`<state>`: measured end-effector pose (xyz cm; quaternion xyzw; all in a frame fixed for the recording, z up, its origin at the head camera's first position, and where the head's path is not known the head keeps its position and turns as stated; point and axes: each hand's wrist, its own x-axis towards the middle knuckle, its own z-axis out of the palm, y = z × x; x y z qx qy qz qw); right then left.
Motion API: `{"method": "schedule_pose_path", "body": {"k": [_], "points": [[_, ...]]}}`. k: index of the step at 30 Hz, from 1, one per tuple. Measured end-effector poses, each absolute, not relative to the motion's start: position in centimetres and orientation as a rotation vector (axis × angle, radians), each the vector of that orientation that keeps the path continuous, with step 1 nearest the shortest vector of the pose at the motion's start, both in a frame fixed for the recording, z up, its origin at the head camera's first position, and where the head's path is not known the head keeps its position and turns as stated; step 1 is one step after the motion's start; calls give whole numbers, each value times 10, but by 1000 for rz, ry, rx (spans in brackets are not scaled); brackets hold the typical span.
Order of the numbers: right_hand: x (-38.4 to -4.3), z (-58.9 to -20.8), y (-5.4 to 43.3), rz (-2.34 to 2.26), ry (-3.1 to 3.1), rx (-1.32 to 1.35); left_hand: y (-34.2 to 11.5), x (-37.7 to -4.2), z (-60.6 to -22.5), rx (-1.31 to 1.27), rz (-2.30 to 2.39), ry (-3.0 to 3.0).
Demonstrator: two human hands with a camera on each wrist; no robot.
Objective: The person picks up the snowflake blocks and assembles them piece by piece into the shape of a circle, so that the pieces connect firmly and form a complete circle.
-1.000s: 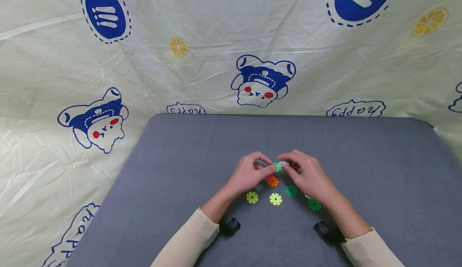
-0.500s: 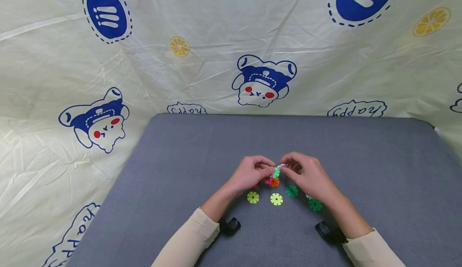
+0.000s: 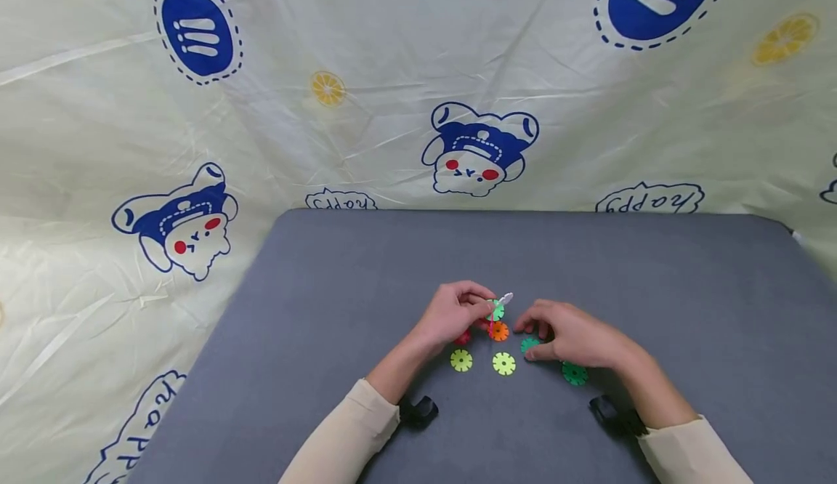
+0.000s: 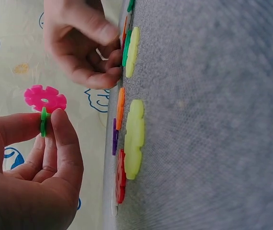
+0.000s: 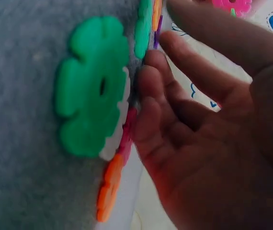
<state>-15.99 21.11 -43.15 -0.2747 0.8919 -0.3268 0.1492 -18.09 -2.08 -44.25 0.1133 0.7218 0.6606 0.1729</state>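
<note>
My left hand [image 3: 458,315] pinches a green notched plastic disc [image 4: 43,122] between thumb and index finger, above the table. A pink disc [image 4: 44,98] and a white disc [image 3: 506,299] are joined to it. My right hand [image 3: 582,333] is low over the table, loosely bent fingers and thumb spread around a darker green disc [image 3: 528,343] that lies flat. In the right wrist view, nothing shows between the fingers. An orange disc [image 3: 499,331] lies just below the held pieces.
Two yellow discs, one on the left [image 3: 461,360] and one in the middle [image 3: 503,364], lie nearer me. A red disc [image 3: 463,337] sits beneath my left hand. Another green disc [image 3: 575,374] lies by my right wrist, with white, pink and orange discs [image 5: 108,189] beyond it.
My right hand has let go of the white disc and moved down and right to the green disc on the table. The left hand keeps the joined pieces, now turned.
</note>
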Motion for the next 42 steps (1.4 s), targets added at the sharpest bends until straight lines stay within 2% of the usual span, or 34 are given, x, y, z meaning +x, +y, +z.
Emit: {"method": "schedule_pose_path", "body": {"k": [11, 20, 25, 42], "points": [[-161, -434, 212, -999, 2502, -818, -24, -181, -440, 322, 1844, 2069], [-163, -434, 215, -1447, 2569, -469, -23, -181, -441, 324, 1840, 2066], [-163, -432, 212, -1600, 2507, -364, -24, -181, -443, 325, 1815, 2088], [-162, -432, 206, -1651, 2540, -306, -21, -179, -444, 410, 1774, 2106]]}}
